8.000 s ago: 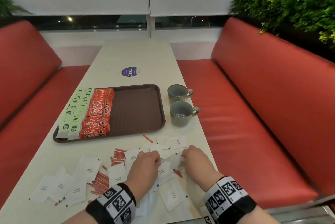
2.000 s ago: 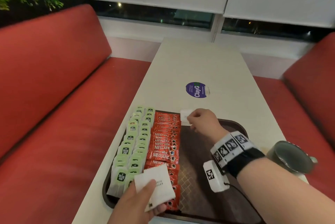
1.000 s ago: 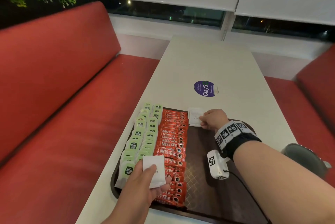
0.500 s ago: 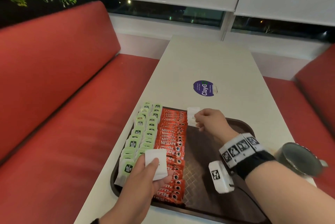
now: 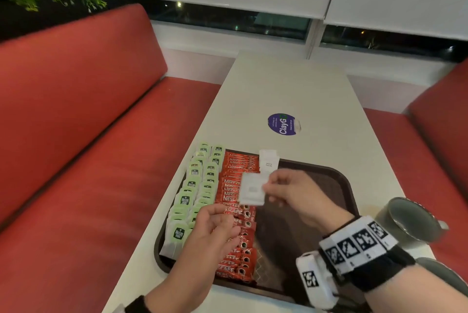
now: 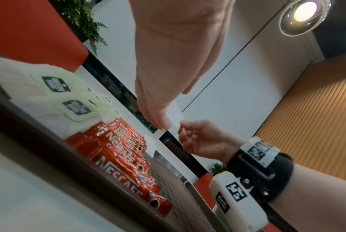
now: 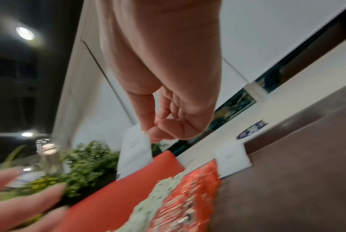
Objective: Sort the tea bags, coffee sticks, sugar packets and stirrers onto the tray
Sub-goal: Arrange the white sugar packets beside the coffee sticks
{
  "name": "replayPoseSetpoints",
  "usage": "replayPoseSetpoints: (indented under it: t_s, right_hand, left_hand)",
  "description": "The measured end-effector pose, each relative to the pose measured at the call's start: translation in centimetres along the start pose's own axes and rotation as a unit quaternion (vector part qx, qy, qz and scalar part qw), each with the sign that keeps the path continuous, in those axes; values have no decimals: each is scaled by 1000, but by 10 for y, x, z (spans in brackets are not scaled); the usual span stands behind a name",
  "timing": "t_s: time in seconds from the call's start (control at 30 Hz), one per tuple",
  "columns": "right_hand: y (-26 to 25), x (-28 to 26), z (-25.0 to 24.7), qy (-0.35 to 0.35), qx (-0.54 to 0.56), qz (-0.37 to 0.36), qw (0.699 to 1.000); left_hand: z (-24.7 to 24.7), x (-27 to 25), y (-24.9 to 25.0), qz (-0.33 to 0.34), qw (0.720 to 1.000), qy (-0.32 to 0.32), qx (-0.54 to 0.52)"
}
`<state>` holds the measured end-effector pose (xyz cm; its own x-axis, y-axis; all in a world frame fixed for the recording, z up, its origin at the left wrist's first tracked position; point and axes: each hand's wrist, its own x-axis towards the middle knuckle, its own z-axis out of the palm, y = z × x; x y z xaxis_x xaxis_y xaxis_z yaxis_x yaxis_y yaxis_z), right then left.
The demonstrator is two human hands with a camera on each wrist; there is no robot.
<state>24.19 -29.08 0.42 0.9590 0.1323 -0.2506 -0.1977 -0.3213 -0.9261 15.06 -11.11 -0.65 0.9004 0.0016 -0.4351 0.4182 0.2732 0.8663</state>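
While the right hand (image 5: 291,193) pinches a white paper sugar packet (image 5: 252,192) over the red coffee sticks (image 5: 234,211), the left hand (image 5: 215,226) hovers at its seven o'clock, fingers loosely curled and holding nothing. Another white sugar packet (image 5: 268,162) lies at twelve o'clock on the brown plastic tray (image 5: 339,181).

Pale green paper tea bags (image 5: 200,186) carry dark labels at the frame's lower left centre; beside them lie glossy red coffee sticks (image 5: 234,211) with white lettering. A plain white sugar packet (image 5: 269,162) sits on the dark brown diamond-textured plastic tray (image 5: 329,181). A purple round sticker (image 5: 282,124) marks the cream table (image 5: 291,84).
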Motion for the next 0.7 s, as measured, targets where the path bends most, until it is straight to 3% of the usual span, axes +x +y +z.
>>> replayPoseSetpoints:
  t_s: [0.1, 0.17, 0.4, 0.7]
  right_hand:
    - [10, 34, -28, 108, -55, 26, 992]
    - [17, 55, -40, 136, -94, 57, 985]
    - [31, 107, -33, 112, -164, 134, 971]
    - [38, 119, -28, 106, -143, 140, 974]
  left_hand:
    - [-13, -2, 1, -7, 999, 21, -34]
    - [-20, -4, 0, -12, 998, 39, -57]
    - [-47, -16, -11, -44, 991, 76, -97]
    - [-70, -46, -11, 5, 987, 99, -127]
